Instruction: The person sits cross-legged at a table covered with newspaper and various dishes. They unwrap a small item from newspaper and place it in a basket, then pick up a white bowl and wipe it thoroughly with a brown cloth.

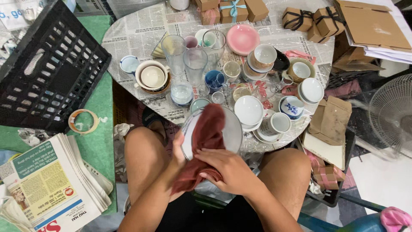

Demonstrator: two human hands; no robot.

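Observation:
My left hand grips the left rim of a round grey plate, holding it up on edge over my lap. A dark red cloth is draped over the plate's face. My right hand presses the lower part of that cloth, fingers curled into it, just under the plate. Both knees show on either side of my hands.
A round table covered in newspaper and plastic film carries several cups, bowls, glasses and a pink plate. A black crate, a tape roll and stacked newspapers lie left. Cardboard boxes and a fan are right.

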